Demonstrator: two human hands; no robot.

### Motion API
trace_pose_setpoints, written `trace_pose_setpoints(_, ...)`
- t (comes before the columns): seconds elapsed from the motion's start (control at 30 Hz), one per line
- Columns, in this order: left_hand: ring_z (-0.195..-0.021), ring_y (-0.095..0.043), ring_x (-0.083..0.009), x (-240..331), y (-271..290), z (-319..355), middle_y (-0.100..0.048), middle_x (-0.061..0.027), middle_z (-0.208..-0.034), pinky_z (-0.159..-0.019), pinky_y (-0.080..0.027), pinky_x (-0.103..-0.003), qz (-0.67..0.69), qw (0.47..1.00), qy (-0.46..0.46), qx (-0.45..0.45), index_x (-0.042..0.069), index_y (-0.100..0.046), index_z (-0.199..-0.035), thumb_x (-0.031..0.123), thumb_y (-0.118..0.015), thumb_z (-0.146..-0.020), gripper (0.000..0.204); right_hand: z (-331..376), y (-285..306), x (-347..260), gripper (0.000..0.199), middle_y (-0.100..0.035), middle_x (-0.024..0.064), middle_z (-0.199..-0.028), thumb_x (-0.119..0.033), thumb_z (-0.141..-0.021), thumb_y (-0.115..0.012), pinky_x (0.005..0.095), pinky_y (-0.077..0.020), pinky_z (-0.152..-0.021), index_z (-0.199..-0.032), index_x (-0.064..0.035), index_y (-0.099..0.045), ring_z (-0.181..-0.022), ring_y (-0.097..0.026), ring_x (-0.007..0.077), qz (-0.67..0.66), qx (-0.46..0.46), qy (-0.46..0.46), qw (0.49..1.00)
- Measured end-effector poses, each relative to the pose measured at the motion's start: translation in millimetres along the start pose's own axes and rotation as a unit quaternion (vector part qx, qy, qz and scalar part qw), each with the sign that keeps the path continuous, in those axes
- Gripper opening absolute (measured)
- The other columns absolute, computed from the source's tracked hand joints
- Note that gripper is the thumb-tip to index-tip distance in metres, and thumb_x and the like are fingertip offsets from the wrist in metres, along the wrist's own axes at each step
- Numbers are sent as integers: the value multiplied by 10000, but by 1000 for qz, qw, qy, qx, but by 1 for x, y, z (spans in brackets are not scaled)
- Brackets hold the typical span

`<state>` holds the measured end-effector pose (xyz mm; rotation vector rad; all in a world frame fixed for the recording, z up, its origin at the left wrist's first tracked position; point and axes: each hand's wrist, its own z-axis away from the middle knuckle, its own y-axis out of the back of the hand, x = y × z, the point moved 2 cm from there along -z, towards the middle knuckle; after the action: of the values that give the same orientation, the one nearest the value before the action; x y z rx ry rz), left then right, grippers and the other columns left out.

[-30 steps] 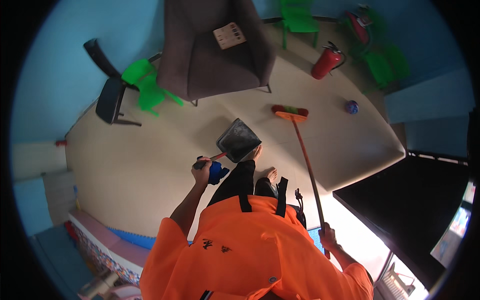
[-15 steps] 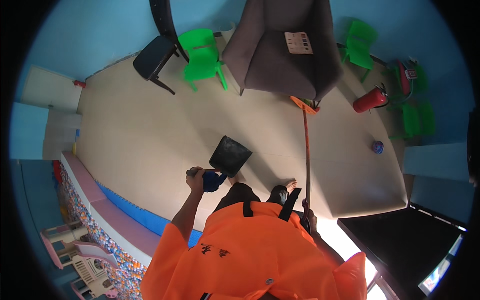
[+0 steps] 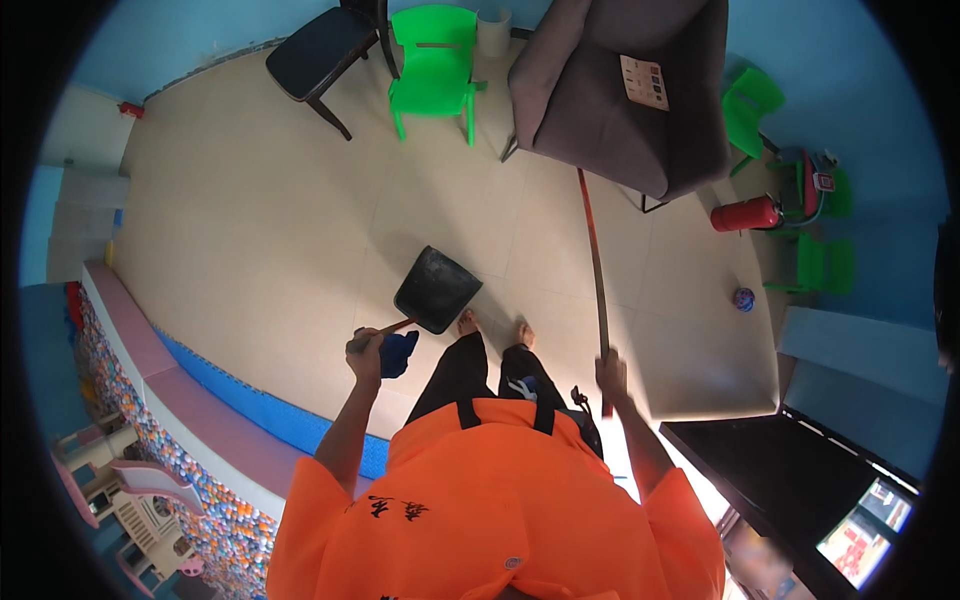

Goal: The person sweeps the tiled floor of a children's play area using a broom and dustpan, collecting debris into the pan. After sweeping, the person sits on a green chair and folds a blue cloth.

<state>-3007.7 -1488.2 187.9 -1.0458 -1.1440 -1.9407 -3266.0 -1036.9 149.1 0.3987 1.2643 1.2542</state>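
Note:
My left hand [image 3: 368, 352] is closed round the handle of a black long-handled dustpan [image 3: 437, 290], whose pan hangs in front of my left foot. A dark blue cloth [image 3: 399, 354] hangs beside that hand, seemingly in its grip. On the other side, my right hand [image 3: 611, 376] grips the upper part of a broom [image 3: 594, 245] with a reddish-brown stick. The stick runs forward under the grey armchair [image 3: 600, 140], which hides the broom's head.
A green chair [image 3: 433, 60], a black chair [image 3: 325, 52] and a white bin [image 3: 494, 34] stand along the far wall. At right are a red fire extinguisher [image 3: 745, 214], a small ball [image 3: 743, 299] and a black screen [image 3: 770, 470]. A padded pink-topped border [image 3: 190, 390] edges a ball pit on the left.
The broom's orange head, visible before at the armchair's front edge, has gone under the chair. My right hand has moved forward with the stick. The whole view has shifted.

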Motion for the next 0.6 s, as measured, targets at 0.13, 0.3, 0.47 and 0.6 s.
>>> trace_pose_setpoints(0.13, -779, -569, -149, 4, 24, 9, -604, -39, -790, -765, -444, -275, 44, 998, 12, 33, 32, -638, -754, 28, -628, -701, 53, -104, 11, -54, 309, -597, 232, -700, -117, -827, -494, 471, -520, -510, -1114, -34, -419, -498, -588, 396, -56, -91, -164, 981)
trace_pose_setpoints(0.3, -768, -554, -147, -16, 56, 28, -578, -30, -760, -769, -444, -285, 63, 995, 21, 78, 34, -621, -760, 29, -617, -710, 50, -133, 16, -35, 478, -586, 312, -958, -182, -871, -471, 527, -495, -775, -1300, -83, -284, -920, -583, 477, 95, -121, -135, 979)
trace_pose_setpoints(0.47, -729, -547, -144, -29, 57, 40, -587, -29, -742, -733, -454, -291, 67, 991, 35, 114, 45, -615, -726, 47, -624, -697, 31, -69, 61, 10, 601, -536, 288, -1126, -235, -925, -380, 560, -460, -830, -1443, -117, -99, -996, -559, 467, 185, -199, -152, 950)
trace_pose_setpoints(0.6, -709, -559, -154, -38, 50, 34, -602, -38, -723, -704, -462, -299, 48, 989, 46, 132, 60, -625, -715, 64, -632, -679, 37, 56, 75, 92, 637, -555, 313, -1005, -282, -923, -398, 576, -456, -773, -1444, -101, -79, -879, -579, 466, 197, -243, -170, 935)
